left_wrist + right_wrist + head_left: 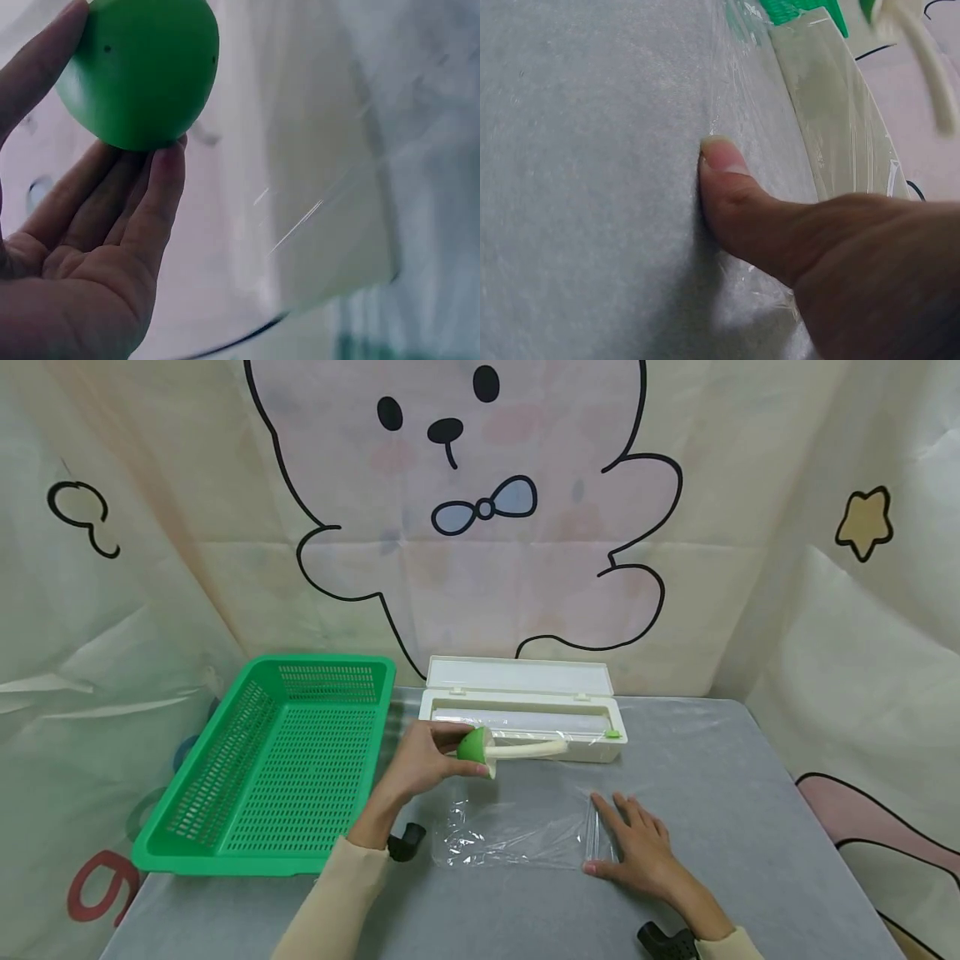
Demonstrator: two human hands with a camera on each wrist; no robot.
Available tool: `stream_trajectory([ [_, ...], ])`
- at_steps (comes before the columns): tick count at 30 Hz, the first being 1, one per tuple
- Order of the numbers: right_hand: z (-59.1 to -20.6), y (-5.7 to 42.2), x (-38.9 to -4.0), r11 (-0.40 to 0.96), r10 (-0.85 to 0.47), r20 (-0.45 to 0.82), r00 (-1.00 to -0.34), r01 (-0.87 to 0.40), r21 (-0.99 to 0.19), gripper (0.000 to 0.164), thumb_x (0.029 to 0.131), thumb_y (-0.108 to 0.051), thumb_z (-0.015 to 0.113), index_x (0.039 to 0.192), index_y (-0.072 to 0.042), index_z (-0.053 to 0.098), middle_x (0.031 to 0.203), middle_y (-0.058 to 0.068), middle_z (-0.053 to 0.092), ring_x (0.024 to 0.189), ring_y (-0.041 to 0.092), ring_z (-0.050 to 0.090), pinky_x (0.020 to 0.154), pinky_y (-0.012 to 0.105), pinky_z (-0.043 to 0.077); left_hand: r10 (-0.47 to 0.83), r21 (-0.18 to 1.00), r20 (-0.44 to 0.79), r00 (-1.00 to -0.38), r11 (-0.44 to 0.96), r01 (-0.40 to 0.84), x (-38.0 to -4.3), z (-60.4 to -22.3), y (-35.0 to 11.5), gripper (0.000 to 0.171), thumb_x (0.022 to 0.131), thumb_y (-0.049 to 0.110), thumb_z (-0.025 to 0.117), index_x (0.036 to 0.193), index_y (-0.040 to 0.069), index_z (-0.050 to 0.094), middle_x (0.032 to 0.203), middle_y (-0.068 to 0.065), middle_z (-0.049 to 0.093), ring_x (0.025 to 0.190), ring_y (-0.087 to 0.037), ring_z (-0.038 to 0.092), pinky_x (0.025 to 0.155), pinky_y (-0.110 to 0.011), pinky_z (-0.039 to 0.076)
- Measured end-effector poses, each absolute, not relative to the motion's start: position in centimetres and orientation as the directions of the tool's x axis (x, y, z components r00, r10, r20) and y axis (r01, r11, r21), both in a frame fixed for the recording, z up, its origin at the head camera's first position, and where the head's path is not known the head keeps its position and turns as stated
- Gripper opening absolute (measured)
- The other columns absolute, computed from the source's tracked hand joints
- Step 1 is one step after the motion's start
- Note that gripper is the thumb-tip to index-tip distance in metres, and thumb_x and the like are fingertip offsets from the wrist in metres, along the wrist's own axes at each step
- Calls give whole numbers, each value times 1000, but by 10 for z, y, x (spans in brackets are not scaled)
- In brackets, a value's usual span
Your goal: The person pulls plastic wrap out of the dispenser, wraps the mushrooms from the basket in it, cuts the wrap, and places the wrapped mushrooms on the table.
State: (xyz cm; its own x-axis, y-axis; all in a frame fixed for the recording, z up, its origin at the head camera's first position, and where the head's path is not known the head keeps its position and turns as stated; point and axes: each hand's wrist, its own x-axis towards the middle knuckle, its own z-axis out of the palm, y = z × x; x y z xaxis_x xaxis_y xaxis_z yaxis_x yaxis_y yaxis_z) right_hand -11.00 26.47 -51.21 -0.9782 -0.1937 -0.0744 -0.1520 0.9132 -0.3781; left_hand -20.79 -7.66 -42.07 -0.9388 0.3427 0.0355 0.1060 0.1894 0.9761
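Observation:
My left hand (427,758) pinches a mushroom-shaped object (472,747) by its rounded green cap, its long pale stem pointing right. In the left wrist view, the thumb and fingertips press the smooth green cap (142,75) from opposite sides. The object is held up in front of the white cling film box (592,750), over the near wall. A sheet of clear cling film (510,835) runs from the box toward me, wrinkled at its left part. With fingers spread, my right hand (637,852) rests on the film's right edge, its thumb (735,187) touching down there.
The box's lid (517,675) stands raised at the back, showing a white roll (517,722) inside and a small green slider (612,734) at the right. Left of it is a green plastic basket (300,760). A grey cloth (750,827) covers the table; printed curtains hang around.

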Motion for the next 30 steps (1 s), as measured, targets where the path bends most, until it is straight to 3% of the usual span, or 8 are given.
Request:
stream_trajectory([
  [8, -514, 264, -110, 918, -188, -65, -980, -152, -367, 104, 71, -53, 88, 152, -5, 44, 149, 36, 39, 137, 60, 31, 101, 76, 28, 360, 945, 2, -933, 306, 120, -202, -468, -45, 56, 67, 10, 96, 116, -2, 73, 111, -13, 74, 105, -27, 71, 92, -39, 56],
  [17, -514, 269, -107, 904, -209, 6, -978, -196, -381, 103, 72, -55, 87, 151, -6, 45, 147, 36, 41, 137, 59, 32, 99, 74, 29, 370, 923, -7, -929, 361, 137, -205, -494, -38, 53, 66, 9, 97, 113, -2, 75, 99, -9, 75, 85, -18, 69, 75, -28, 55],
  [26, -510, 273, -105, 880, -219, 72, -973, -229, -415, 102, 72, -57, 86, 153, -12, 42, 145, 29, 42, 132, 54, 38, 91, 76, 34, 419, 870, 17, -908, 440, 220, -203, -492, -39, 60, 70, 14, 95, 122, -4, 69, 109, -13, 71, 92, -22, 68, 79, -29, 55],
  [30, -510, 273, -104, 850, -226, 153, -962, -271, -451, 99, 70, -52, 90, 151, -16, 45, 143, 25, 42, 130, 50, 38, 90, 72, 32, 412, 857, 29, -911, 458, 235, -197, -489, -42, 62, 72, 15, 94, 125, -5, 67, 116, -16, 70, 102, -29, 68, 85, -37, 56],
])
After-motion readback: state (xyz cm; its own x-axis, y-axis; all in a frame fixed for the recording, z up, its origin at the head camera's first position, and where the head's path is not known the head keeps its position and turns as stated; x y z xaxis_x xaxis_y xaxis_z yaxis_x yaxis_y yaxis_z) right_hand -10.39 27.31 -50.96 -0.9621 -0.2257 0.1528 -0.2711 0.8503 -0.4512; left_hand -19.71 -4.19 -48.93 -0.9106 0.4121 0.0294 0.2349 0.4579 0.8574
